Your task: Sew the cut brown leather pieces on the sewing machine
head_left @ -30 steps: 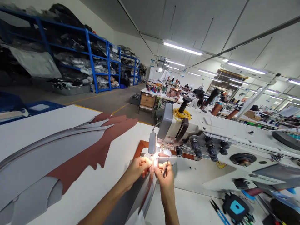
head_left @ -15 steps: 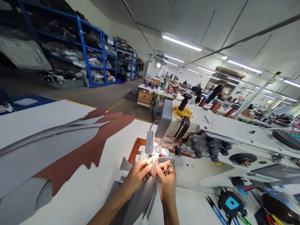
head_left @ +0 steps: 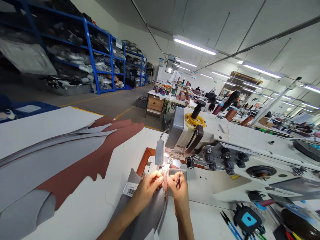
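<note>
Since half a second ago the slim tool in the right hand stands more upright, and both hands sit slightly nearer the needle. The left hand and right hand pinch the grey fabric piece by its seam, grips narrow, on the bench. Just beyond stands the lit sewing machine.

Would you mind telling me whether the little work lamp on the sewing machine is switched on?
On. The lamp throws a bright glare onto the grey material just below it, where both hands pinch the seam.
</note>
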`<state>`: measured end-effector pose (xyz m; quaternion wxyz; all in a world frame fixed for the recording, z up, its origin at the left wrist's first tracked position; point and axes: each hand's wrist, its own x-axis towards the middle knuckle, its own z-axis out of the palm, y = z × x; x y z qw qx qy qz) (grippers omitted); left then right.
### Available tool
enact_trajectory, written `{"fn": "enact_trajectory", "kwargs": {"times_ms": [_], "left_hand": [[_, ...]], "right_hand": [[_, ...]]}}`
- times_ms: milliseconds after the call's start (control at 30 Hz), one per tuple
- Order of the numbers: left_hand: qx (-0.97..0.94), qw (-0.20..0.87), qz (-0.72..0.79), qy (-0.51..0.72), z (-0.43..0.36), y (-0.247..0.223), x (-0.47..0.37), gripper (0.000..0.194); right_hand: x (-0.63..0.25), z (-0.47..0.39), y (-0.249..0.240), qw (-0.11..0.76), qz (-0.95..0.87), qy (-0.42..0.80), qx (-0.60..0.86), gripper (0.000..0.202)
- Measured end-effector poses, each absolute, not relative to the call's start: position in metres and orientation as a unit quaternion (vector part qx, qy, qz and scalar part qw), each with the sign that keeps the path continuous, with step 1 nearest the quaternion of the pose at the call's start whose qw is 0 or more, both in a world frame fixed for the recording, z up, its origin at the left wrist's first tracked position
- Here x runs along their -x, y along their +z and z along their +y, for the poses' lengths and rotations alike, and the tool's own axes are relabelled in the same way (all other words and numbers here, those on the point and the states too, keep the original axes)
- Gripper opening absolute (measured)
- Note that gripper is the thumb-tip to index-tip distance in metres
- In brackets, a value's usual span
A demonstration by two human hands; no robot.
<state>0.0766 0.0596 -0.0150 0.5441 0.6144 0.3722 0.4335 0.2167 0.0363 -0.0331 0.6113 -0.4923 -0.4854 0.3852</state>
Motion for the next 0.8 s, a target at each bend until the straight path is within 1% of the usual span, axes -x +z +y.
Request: {"fn": "enact_trajectory", "kwargs": {"times_ms": [133, 233, 300, 467, 800], "left_hand": [[-0.637, 0.511, 0.383, 0.431, 0.058, -0.018, -0.077, 0.032], [-0.637, 0.513, 0.380, 0.433, 0.057, -0.019, -0.079, 0.032], [-0.633, 0.516, 0.376, 0.438, 0.056, -0.020, -0.080, 0.033], [-0.617, 0.533, 0.361, 0.453, 0.056, -0.022, -0.081, 0.032], [-0.594, 0.556, 0.346, 0.467, 0.057, -0.022, -0.080, 0.031]], "right_hand": [[-0.220, 0.033, -0.021, 0.558, -0.537, 0.328, 0.541, 0.023], [-0.219, 0.034, -0.017, 0.542, -0.555, 0.280, 0.566, 0.020], [-0.217, 0.035, -0.019, 0.548, -0.559, 0.268, 0.561, 0.022], [-0.214, 0.037, -0.027, 0.593, -0.542, 0.263, 0.533, 0.034], [-0.209, 0.040, -0.032, 0.627, -0.522, 0.283, 0.505, 0.036]]}}
